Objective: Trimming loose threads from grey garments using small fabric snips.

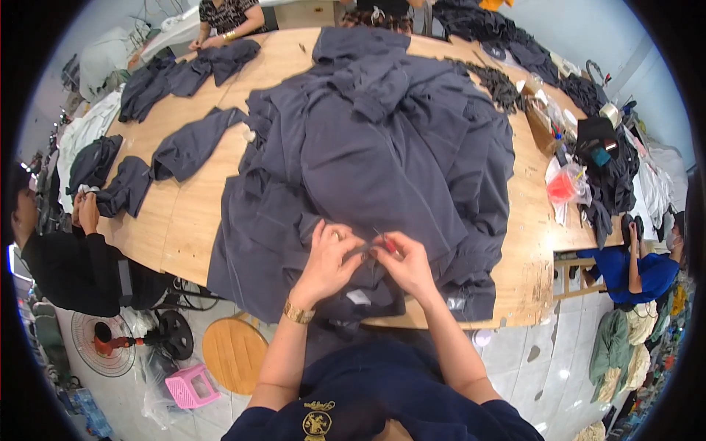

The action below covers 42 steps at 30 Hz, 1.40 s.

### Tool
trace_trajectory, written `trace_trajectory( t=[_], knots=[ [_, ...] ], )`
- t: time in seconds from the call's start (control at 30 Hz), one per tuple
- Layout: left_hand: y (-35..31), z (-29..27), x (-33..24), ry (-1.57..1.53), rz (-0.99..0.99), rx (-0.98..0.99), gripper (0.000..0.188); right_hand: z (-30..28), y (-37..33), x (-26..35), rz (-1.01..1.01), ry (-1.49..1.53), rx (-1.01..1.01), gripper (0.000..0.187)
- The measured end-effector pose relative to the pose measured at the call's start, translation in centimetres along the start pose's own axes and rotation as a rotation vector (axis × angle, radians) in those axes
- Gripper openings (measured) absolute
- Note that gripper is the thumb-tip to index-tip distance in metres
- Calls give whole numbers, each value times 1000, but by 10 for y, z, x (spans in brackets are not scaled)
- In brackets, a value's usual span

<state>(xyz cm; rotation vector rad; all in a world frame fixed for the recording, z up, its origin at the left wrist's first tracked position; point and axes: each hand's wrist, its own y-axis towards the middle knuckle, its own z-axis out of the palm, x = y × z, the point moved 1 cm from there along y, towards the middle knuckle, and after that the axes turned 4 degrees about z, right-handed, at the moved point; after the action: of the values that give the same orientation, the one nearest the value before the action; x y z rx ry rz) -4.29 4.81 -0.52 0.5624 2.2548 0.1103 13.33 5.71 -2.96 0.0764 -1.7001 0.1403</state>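
Observation:
A large heap of dark grey garments point(375, 162) is spread over the light wooden table point(531, 220) right in front of me. At its near edge my left hand point(327, 259), with a ring and a gold bracelet, pinches a piece of the dark cloth. Close beside it, my right hand point(408, 270) has thumb and fingers closed at the same bit of cloth. It also holds a small red-handled tool point(390, 246) with a thin dark tip; its exact kind is too small to tell. Below the hands a garment part with a white label point(358, 297) hangs at the table edge.
A person in black point(73, 257) handles dark cloth at the left; another in blue point(638, 268) sits at the right. People stand beyond the far edge. A red drink in a plastic bag point(565, 185) rests at the right. A round stool point(234, 354), pink stool point(193, 386) and fan point(107, 344) are lower left.

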Motion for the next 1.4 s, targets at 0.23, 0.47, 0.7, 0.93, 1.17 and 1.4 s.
trace_trajectory(
  t=[0.23,0.47,0.7,0.93,1.17,1.4],
  knots=[
    [4,-6,-21,157,-13,-20,22,0,0,-1,155,203,113,6],
    [8,-9,-11,59,-49,-38,21,6,8,6,86,239,101,7],
    [0,-16,-11,-22,-68,-84,20,8,5,9,51,227,10,10],
    [1,-17,-3,-74,-49,-143,18,5,2,12,114,285,-53,11],
    [5,-25,-6,-28,-72,-149,19,6,11,20,57,125,-61,17],
    [7,-25,-28,92,-100,-38,20,-2,5,6,96,2,-54,21]
  ],
)
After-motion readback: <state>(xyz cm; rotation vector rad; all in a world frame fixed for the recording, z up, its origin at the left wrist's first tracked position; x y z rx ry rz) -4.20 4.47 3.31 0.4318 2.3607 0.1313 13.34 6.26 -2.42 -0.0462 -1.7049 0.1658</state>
